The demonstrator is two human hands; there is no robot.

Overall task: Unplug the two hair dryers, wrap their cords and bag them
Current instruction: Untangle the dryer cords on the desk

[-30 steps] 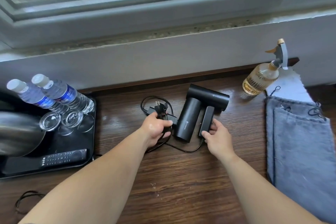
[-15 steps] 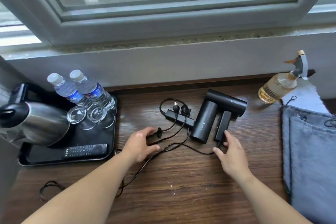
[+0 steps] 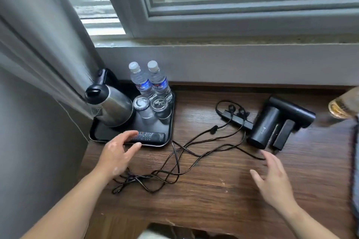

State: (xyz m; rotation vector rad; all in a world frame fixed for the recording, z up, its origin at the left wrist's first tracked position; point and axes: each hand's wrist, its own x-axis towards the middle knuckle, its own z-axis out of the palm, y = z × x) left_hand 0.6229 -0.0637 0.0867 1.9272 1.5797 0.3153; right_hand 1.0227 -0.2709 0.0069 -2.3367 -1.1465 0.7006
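Note:
A black hair dryer (image 3: pixel 275 122) lies on the wooden table (image 3: pixel 223 200) at the right, its handle folded alongside. To its left lies a black power strip (image 3: pixel 238 120) with two plugs in it. Loose black cords (image 3: pixel 174 163) run from there in loops across the table to the left. My left hand (image 3: pixel 116 153) is open, fingers spread, above the front edge of the black tray, holding nothing. My right hand (image 3: pixel 272 176) is open just below the dryer, touching nothing.
A black tray (image 3: pixel 97 134) at the left holds a steel kettle (image 3: pixel 110 106), two water bottles (image 3: pixel 149 81), two upturned glasses (image 3: pixel 151 105) and a remote (image 3: pixel 151 136). A grey curtain (image 3: pixel 38 44) hangs at the left. An amber bottle (image 3: pixel 343 105) and grey cloth (image 3: pixel 355 161) sit at the right edge.
My view has swung left. My left hand let go of the cord and moved left to the tray edge. My right hand drew back from the dryer's handle and opened.

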